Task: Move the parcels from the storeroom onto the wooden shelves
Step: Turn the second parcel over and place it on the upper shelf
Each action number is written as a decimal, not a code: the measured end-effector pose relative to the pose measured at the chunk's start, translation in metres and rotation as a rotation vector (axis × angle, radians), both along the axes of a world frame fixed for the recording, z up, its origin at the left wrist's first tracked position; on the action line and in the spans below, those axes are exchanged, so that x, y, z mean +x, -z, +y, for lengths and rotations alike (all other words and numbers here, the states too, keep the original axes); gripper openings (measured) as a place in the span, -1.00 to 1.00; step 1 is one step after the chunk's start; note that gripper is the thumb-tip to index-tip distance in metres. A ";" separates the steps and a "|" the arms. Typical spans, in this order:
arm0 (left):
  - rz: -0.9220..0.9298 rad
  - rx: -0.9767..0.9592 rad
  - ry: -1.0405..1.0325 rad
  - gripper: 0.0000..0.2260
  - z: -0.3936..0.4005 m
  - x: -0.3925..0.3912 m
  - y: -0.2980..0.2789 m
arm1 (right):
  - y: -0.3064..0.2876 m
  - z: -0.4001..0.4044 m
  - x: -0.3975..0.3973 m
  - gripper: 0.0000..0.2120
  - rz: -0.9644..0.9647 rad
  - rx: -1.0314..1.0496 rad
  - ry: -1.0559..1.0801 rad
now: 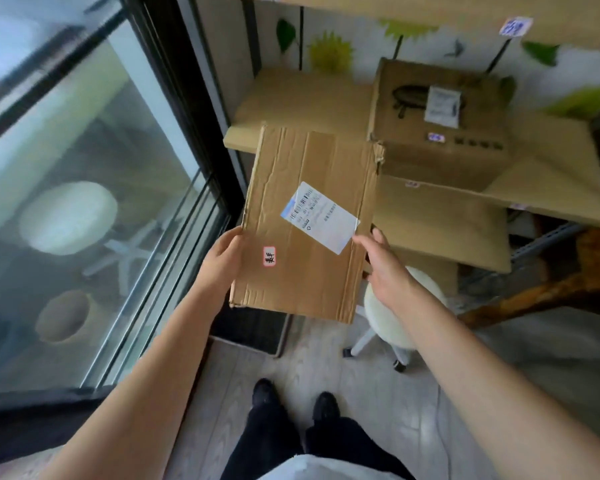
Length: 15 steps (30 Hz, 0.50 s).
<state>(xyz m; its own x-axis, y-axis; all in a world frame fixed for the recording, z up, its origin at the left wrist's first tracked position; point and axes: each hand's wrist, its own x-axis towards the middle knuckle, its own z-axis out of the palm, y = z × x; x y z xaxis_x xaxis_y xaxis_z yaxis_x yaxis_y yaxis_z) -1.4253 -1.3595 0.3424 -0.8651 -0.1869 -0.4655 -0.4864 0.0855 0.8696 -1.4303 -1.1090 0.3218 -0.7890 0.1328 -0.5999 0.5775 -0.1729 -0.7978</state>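
Note:
I hold a flat brown cardboard parcel (309, 237) with a white shipping label and a small red-edged sticker, out in front of me. My left hand (222, 256) grips its left edge. My right hand (383, 263) grips its right edge, fingers by the label. The parcel's far end reaches over the front edge of a wooden shelf (291, 102). On that shelf, to the right, stands a larger cardboard box (440, 119) with a white label.
A flat cardboard parcel (444, 223) lies on a lower level below the box. A white round stool (392, 320) stands under my right hand. A glass sliding door with a black frame (194, 109) fills the left. Another shelf board runs overhead.

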 end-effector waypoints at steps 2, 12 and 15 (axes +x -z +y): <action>0.050 -0.003 0.046 -0.58 0.004 0.000 -0.024 | -0.023 0.007 0.003 -0.66 0.074 0.034 0.020; 0.314 0.057 0.140 -0.70 0.011 -0.014 -0.120 | -0.122 0.019 0.011 -0.33 0.284 -0.003 0.112; 0.401 0.091 0.166 -0.81 0.009 -0.016 -0.140 | -0.144 0.017 0.010 -0.16 0.321 -0.036 0.128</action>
<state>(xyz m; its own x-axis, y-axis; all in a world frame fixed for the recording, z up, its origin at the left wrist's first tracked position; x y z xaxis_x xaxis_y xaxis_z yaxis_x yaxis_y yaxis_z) -1.4411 -1.3508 0.4820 -0.9955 -0.0037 -0.0948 -0.0949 0.0482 0.9943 -1.4207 -1.0916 0.4662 -0.9166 0.2261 -0.3298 0.2698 -0.2589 -0.9275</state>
